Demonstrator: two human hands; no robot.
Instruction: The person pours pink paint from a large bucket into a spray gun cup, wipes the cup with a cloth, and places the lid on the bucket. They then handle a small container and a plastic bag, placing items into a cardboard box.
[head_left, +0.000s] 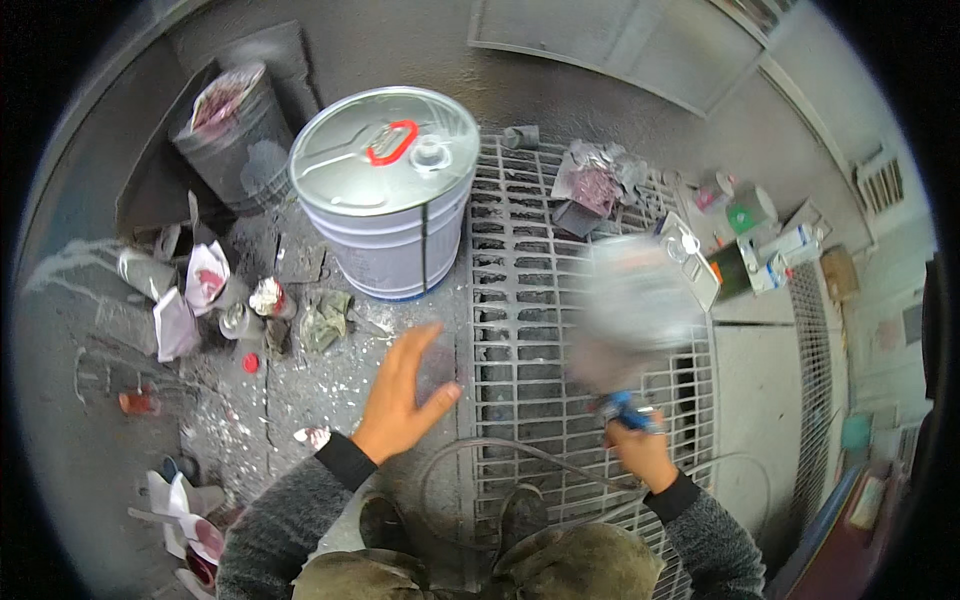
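My left hand [400,395] is open and empty, its fingers stretched and thumb apart, over the floor just in front of a large metal paint drum [390,245]. The drum stands upright, with a red handle [393,143] and a small cap [431,152] on its silver lid. My right hand [643,450] is wrapped round what looks like a blue spray gun [628,411], held above the floor grating. Just beyond the gun is a large pale, rounded container [640,295], smeared by motion; whether it is joined to the gun, I cannot tell.
A hose [520,443] loops over the floor and metal grating [515,350] near my shoes. Left lie paper cups [207,277], a jar [240,322] and a red cap [250,363]. A bin [235,140] stands far left. Cans and boxes [735,268] are at right.
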